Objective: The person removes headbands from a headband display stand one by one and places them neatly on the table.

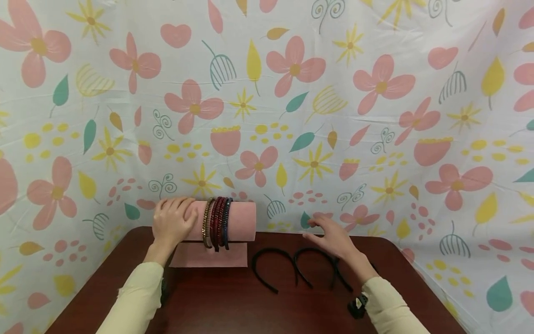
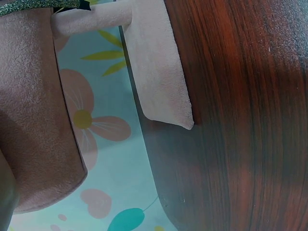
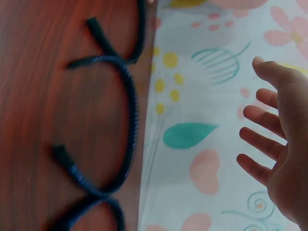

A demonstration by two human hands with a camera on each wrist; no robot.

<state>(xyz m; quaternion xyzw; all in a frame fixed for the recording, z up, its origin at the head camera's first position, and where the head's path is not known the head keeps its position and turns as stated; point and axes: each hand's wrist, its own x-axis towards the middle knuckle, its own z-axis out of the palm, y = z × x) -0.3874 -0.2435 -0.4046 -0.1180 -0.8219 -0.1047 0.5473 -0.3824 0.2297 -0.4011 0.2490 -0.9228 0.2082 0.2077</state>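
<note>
My left hand [image 1: 173, 225] grips the left end of a pink plush headband stand [image 1: 243, 221], its fingers over the top of the roll. Several headbands [image 1: 216, 222] in gold, dark red and dark blue sit around the roll's middle. The left wrist view shows the roll [image 2: 36, 110], the stand's base [image 2: 159, 72] and a sliver of the hand [image 2: 6, 197]. Dark headbands [image 1: 271, 250] lie side by side on the table, their ends overlapping. Above and behind them hovers my right hand [image 1: 335, 239], fingers spread and holding nothing. The right wrist view shows a blue-black headband [image 3: 133, 120] apart from that hand [image 3: 291, 139].
Everything stands on a dark reddish-brown wooden table [image 1: 225, 301] with rounded back corners. Right behind its back edge hangs a white curtain [image 1: 267, 116] printed with flowers and leaves. My right forearm partly covers the rightmost headband.
</note>
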